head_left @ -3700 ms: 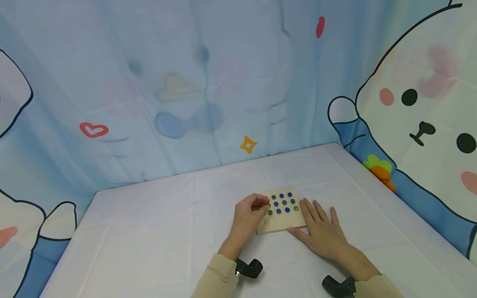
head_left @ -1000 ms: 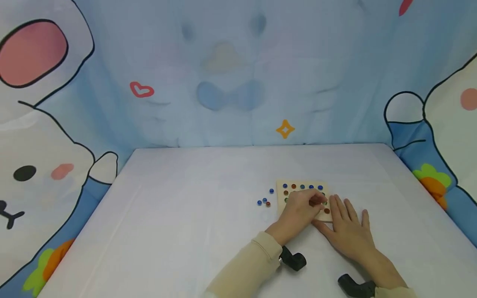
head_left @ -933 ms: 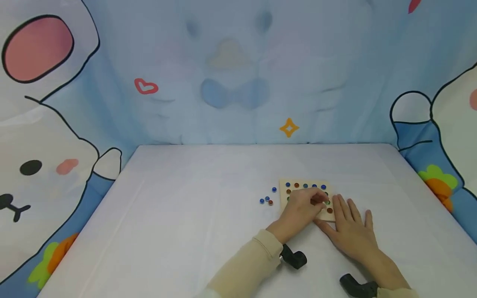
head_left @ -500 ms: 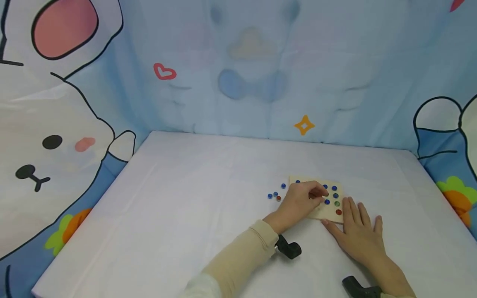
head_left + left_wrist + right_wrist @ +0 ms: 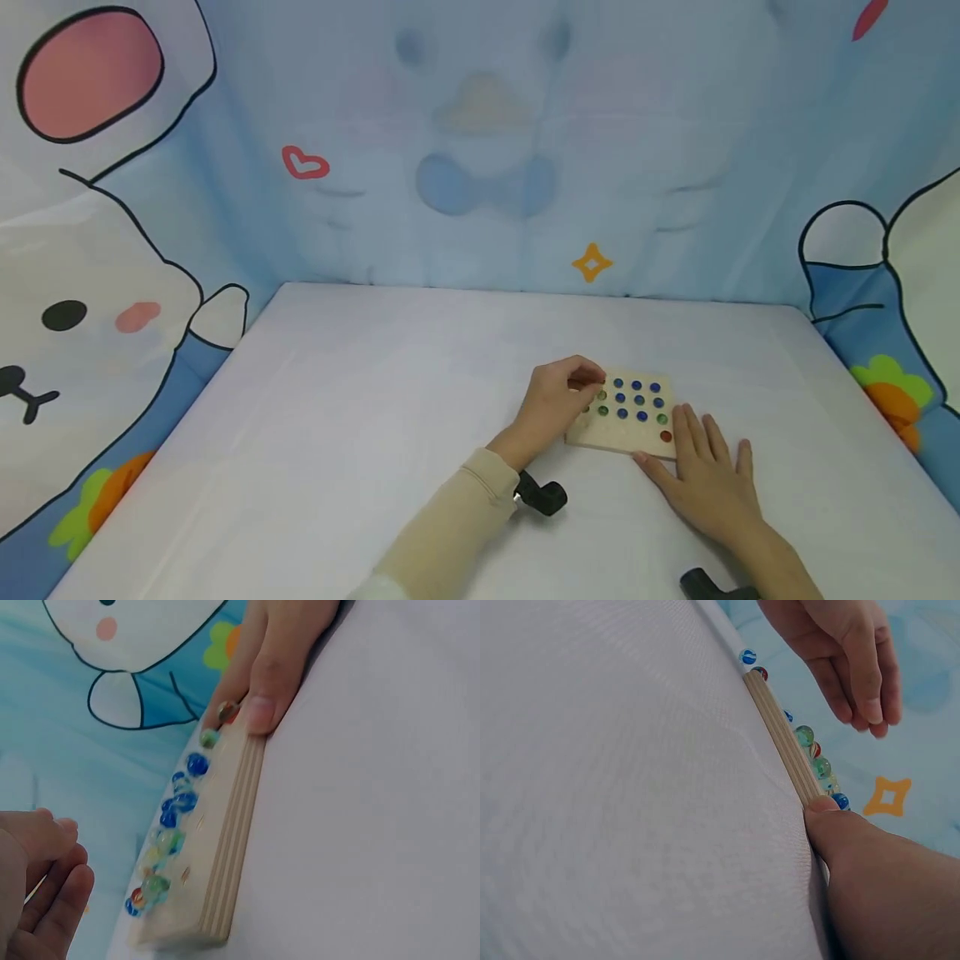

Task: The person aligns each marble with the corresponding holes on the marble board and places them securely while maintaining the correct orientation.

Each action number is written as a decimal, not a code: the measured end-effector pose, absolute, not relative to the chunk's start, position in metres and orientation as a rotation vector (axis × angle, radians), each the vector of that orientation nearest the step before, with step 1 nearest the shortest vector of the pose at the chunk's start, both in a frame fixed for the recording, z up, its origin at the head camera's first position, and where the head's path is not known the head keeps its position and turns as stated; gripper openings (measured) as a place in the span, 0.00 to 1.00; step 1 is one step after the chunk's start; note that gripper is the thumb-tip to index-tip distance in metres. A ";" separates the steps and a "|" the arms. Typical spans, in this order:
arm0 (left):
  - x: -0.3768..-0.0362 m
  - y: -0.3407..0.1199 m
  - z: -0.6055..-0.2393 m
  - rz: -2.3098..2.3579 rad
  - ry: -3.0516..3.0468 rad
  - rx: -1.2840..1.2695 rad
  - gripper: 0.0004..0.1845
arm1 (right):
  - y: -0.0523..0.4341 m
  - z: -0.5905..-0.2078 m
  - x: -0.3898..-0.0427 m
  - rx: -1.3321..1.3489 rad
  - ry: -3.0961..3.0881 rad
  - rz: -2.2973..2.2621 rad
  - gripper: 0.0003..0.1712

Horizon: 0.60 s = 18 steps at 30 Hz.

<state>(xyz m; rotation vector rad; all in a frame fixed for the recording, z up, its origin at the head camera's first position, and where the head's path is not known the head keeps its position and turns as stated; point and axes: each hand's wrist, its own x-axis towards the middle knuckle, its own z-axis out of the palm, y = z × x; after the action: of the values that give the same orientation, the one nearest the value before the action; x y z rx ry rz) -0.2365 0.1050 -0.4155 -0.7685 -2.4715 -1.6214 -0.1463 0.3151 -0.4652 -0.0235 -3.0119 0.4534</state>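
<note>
A wooden board (image 5: 622, 417) studded with marbles (image 5: 636, 399) lies on the white table (image 5: 360, 433), right of centre. The right hand (image 5: 705, 477) rests flat with straight fingers, steadying the board's near-right corner. The left hand (image 5: 553, 402) hovers over the far-left corner, fingers curled as if pinching a marble, though none shows. This looks like the seating step; the next move calls for finding a free hole without nudging neighbouring marbles.

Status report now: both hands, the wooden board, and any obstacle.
Left hand curled at the wooden board left edge, grasp unclear. Right hand flat, thumb bracing board's near edge. Marbles seated in holes. No obstacle visible.
</note>
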 end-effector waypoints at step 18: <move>-0.257 0.066 -0.422 -1.554 -2.493 -0.612 0.07 | 0.313 -0.465 -0.147 -0.007 -3.006 0.426 0.60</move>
<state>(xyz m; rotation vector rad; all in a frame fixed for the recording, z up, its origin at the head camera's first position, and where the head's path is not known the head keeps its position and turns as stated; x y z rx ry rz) -0.2571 0.0663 -0.4222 -0.6120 -2.4925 -1.5542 -0.1470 0.3130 -0.4653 -0.0068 -3.0060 0.4262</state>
